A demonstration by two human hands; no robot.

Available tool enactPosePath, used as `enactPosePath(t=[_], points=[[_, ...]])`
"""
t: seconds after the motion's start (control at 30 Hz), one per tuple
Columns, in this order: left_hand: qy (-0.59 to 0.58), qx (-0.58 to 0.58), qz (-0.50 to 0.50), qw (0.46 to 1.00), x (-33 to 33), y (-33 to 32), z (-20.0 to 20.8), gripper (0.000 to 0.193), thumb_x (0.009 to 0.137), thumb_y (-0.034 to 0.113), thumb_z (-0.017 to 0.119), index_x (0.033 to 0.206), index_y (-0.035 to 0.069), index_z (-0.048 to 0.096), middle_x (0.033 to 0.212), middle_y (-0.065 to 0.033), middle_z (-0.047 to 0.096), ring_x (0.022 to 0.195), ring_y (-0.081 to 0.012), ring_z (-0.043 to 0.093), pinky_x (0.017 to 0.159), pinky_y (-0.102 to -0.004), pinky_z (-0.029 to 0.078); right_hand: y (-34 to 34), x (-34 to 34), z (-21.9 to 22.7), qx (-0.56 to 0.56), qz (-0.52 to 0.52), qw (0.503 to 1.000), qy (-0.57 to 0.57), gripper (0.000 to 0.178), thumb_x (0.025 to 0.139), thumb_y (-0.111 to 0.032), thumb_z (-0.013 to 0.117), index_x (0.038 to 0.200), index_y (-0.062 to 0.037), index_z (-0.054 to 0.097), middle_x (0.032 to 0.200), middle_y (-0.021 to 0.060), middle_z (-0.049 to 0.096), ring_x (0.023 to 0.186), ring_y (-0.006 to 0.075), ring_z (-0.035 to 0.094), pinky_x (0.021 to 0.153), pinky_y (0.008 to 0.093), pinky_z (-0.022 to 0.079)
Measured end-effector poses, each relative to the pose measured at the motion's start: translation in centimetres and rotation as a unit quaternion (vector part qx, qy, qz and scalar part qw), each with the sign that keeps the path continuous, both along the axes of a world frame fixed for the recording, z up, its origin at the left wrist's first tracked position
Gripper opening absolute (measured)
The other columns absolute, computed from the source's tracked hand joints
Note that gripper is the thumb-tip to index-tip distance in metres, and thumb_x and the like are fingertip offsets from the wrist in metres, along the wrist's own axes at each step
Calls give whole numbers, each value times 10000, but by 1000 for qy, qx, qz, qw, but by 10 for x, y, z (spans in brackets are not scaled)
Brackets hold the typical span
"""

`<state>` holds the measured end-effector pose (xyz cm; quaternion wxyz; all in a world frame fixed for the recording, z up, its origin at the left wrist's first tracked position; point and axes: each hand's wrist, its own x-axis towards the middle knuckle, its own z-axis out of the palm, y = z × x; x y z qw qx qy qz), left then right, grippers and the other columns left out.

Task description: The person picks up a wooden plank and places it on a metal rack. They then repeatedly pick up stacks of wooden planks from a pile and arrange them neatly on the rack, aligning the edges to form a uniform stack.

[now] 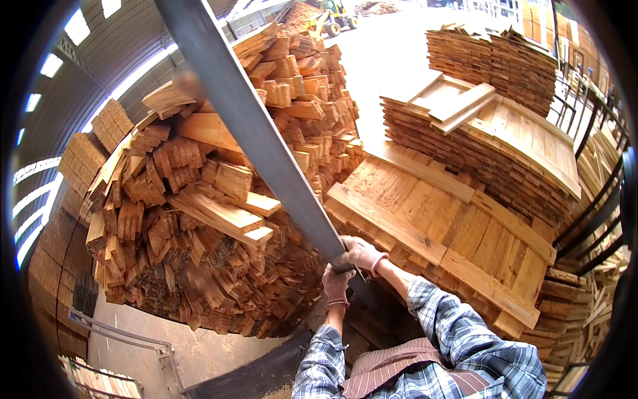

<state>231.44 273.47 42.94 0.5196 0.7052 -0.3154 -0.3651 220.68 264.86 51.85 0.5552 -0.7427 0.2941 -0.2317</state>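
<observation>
A long grey metal post (266, 136) slants across the view from the top left down to my hands. At its lower part, my right hand (362, 255), in a pale glove with a pinkish cuff, curls its fingers by the metal. Just below and to the left, my left hand (336, 284), in a similar glove, is closed with its knuckles up. A small dark piece shows between the two hands; what they hold there is mostly hidden. Left of the post lies a big heap of short wooden offcuts (219, 266).
To my right are stacked wooden panels (425, 219), with another stack (478, 146) behind bearing loose boards. A further plank stack (492, 63) stands beyond. Black metal railings (598, 219) edge the right side. A yellow loader (332, 18) is far off. Lower left is a metal frame (133, 336).
</observation>
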Motion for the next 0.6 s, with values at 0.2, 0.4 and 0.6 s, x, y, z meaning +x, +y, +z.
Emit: enactPosePath(t=[0.2, 0.4, 0.6], points=[[-34, -87, -43, 995, 34, 10, -11, 396, 725, 205, 788, 1054, 47, 636, 901, -15, 691, 795, -124, 634, 695, -293, 520, 5, 13, 4, 47, 17, 998, 28, 453, 694, -133, 748, 1107, 3, 622, 989, 102, 689, 920, 160, 623, 831, 300, 493], [56, -214, -59, 973, 19, 34, 1, 525, 791, 20, 726, 1273, 68, 525, 1117, -48, 615, 908, -150, 602, 836, -272, 507, 18, 13, -3, 43, 41, 998, 23, 393, 693, -133, 760, 1054, -30, 644, 940, 63, 694, 862, 139, 628, 768, 292, 510], [104, -368, -33, 923, 43, 77, 102, 894, 734, 327, 805, 1404, -22, 325, 1315, -125, 482, 1200, -222, 480, 982, -370, 451, 43, 24, 4, 19, 110, 989, 95, 410, 701, -209, 774, 1071, -72, 661, 964, 88, 698, 877, 195, 650, 780, 325, 504]])
